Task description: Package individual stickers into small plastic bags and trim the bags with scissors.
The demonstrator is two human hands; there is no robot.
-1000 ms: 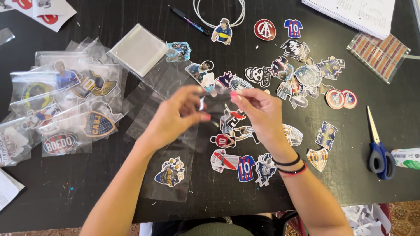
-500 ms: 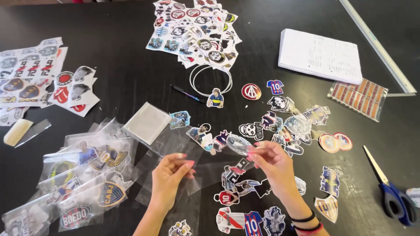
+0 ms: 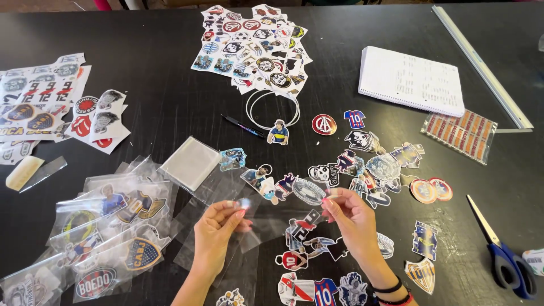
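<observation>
A big black worktop [image 3: 158, 85] holds lots of things. Loose stickers [image 3: 362, 170] lie spread in the middle. Sticker sheets [image 3: 255, 45] sit at the top and left. Stickers in clear bags [image 3: 107, 226] lie at the lower left. A notepad [image 3: 411, 79], blue scissors [image 3: 504, 249], a pen [image 3: 241, 126] and a long ruler [image 3: 481, 62] lie there too.

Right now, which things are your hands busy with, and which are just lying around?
In use:
left hand and right hand, holding a clear plastic sleeve
cut-out stickers
filled sleeves
stack of empty sleeves

Lying about:
blue scissors
notepad
pen
metal ruler
</observation>
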